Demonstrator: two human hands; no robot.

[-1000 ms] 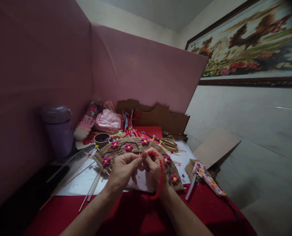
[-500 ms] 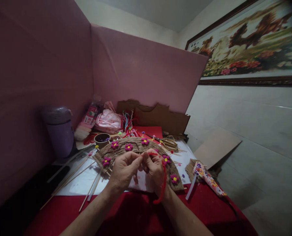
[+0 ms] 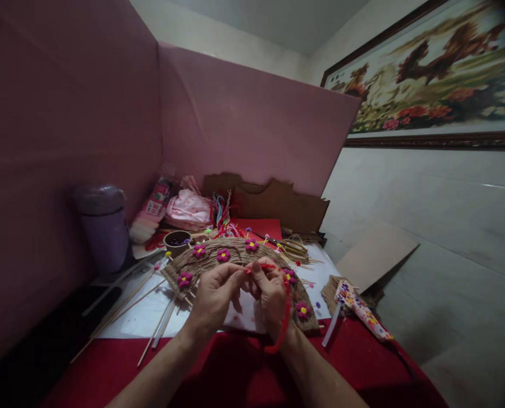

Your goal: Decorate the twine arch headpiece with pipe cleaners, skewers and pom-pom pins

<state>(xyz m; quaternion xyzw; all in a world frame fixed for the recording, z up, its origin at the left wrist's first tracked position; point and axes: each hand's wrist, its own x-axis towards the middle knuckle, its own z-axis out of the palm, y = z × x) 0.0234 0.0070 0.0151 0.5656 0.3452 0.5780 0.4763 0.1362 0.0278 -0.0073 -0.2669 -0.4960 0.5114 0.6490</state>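
Between my two hands runs a fuzzy red pipe cleaner (image 3: 285,311). My left hand (image 3: 218,292) pinches its tip with thumb and forefinger. Close beside it, my right hand (image 3: 269,289) is closed on the same pipe cleaner, and the long tail loops over the back of that hand and hangs by the wrist. Behind and below both hands lies a fan-shaped piece wrapped in brown twine (image 3: 210,242), with magenta flowers (image 3: 223,255) with yellow centres on it. Small coloured pompoms on sticks stick out from its rim. My hands cover the fan's lower middle.
A glue gun with a floral pattern (image 3: 360,309) lies at the right, its clear glue stick (image 3: 331,326) jutting out. Wooden skewers (image 3: 116,309) lie at the left. Behind stand a purple bin (image 3: 103,235), a small cup (image 3: 178,240), scissors (image 3: 295,247) and torn cardboard (image 3: 278,204).
The hands stay in nearly the same place, with the fingertips shifted slightly and a bit of red now showing between them. The rest of the table looks the same.
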